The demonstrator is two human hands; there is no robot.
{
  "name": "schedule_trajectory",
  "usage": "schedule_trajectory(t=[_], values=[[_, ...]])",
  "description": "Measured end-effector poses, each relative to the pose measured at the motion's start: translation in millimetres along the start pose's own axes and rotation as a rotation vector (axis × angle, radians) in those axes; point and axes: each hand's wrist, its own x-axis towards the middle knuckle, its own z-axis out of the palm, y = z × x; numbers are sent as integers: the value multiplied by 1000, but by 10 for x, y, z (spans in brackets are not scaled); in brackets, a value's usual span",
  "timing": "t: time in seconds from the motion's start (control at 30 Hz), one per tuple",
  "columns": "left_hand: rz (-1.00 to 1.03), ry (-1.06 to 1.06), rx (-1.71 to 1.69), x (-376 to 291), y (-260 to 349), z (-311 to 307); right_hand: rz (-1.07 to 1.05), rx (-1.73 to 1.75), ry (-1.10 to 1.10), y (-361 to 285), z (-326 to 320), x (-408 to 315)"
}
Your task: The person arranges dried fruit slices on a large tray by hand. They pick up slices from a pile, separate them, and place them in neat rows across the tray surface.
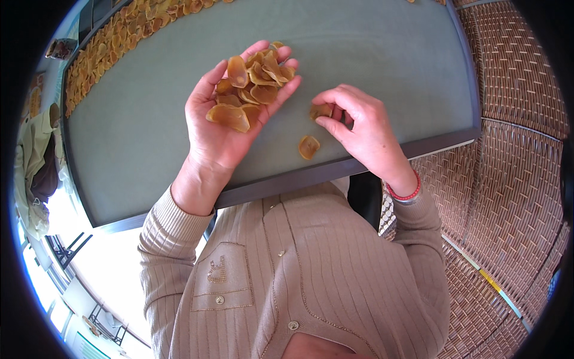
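Palm up, my left hand [224, 112] cradles a pile of curved, amber-brown dried slices [251, 83] above a framed grey-green mesh tray [376, 58]. Its fingers are spread around the pile. My right hand [358, 121] pinches one similar slice [320, 111] between thumb and fingers, low over the tray or touching it; I cannot tell which. Just below that slice, a single loose slice [308, 147] lies on the tray near the front edge. A red bead bracelet circles my right wrist.
Many more dried slices [116, 49] lie packed along the tray's far left and back edge. The tray's dark frame [291, 180] runs close to my body. Woven brown panels [520, 170] stand or lie at the right. Cloth items [40, 166] hang at the left.
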Motion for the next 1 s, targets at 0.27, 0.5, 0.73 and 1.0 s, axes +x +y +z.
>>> schedule_trajectory(t=[0.27, 0.5, 0.73, 1.0], values=[[13, -39, -95, 20, 63, -24, -91, -199, 151, 78, -87, -87], [58, -28, -66, 13, 78, -28, -31, -55, -59, -122, -22, -209], [147, -36, -162, 13, 209, -42, -35, 89, -60, -83, 53, -271], [127, -1, -117, 32, 172, -45, 7, 189, 128, 127, -413, -65]])
